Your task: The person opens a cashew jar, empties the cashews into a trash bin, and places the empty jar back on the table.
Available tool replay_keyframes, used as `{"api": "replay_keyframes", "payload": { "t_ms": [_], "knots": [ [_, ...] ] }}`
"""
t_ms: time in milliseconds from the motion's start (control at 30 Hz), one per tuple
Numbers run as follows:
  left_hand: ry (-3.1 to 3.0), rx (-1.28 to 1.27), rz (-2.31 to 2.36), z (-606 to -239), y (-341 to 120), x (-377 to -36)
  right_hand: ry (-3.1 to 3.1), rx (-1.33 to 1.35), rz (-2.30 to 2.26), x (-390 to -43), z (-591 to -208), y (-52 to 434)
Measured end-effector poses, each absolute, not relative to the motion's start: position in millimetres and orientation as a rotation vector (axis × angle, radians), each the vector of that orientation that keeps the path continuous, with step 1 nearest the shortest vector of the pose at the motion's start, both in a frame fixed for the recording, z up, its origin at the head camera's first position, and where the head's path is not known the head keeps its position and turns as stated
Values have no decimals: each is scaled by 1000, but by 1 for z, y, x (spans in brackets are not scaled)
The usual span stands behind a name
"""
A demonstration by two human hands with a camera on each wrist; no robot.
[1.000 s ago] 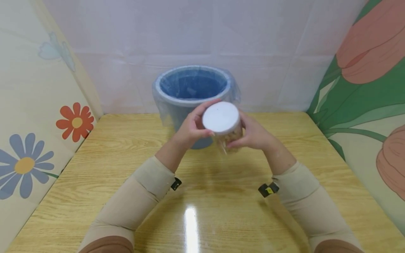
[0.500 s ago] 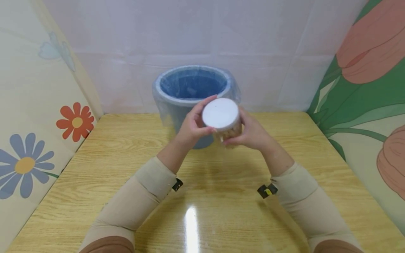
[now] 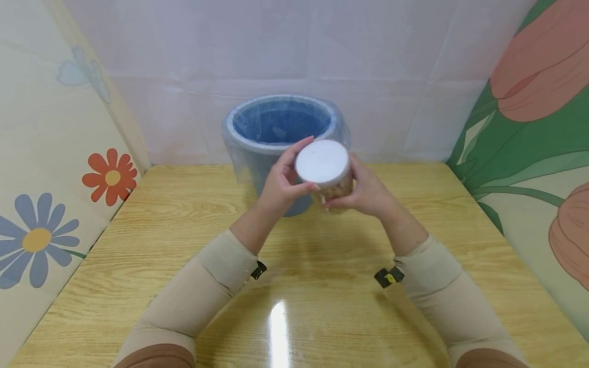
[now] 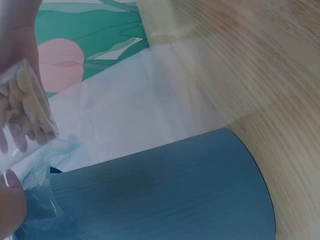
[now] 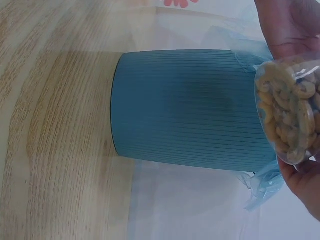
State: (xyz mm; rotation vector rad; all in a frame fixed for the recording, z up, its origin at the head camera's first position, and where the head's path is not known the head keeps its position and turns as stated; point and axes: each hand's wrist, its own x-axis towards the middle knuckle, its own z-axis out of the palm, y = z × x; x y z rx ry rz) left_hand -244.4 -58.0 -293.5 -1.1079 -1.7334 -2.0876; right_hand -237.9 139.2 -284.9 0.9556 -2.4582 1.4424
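Just in front of a blue bin (image 3: pixel 259 171), at about the height of its rim, a clear jar (image 3: pixel 339 187) is held up off the table (image 3: pixel 138 240) between a person's two hands. The left hand (image 3: pixel 282 180) is curved round the jar's left side near the top, its thumb on the near edge of the white lid (image 3: pixel 322 161) and its forefinger reaching along the far edge. The right hand (image 3: pixel 368 190) grips the body from the other side, lower down, the thumb lying across the front. The lid is on, tipped toward the head camera, and the jar leans a little. Through its base, the right wrist view shows tan, curved pieces (image 5: pixel 285 107) packed inside. The bin stands upright near the white backdrop (image 3: pixel 382 76), with a thin clear liner (image 3: pixel 236 161) folded over its rim. Both forearms wear light sleeves (image 3: pixel 225 266), each with a small black fitting (image 3: pixel 389 277) at the cuff. A red flower (image 3: pixel 112 178) is printed on the left panel.
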Motion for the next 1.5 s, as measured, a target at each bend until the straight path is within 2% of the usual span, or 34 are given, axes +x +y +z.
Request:
{"api": "replay_keyframes", "payload": {
  "t_ms": [533, 833, 1100, 1300, 1500],
  "knots": [
    [-1746, -1287, -2163, -291, -69, -249, -2380, 1162, 1561, -248, -291, 152],
    [-1757, -1503, -2135, -289, -72, -249, -2348, 1406, 1588, -246, -291, 160],
    [-1780, -1595, -2206, -290, -69, -248, -2323, 1600, 1717, -246, -289, 160],
    [-1780, -1606, -2221, -291, -66, -248, -2330, 1640, 1757, -248, -289, 162],
    [-1793, -1562, -2186, -293, -64, -249, -2373, 1555, 1748, -248, -289, 163]
  ]
}}
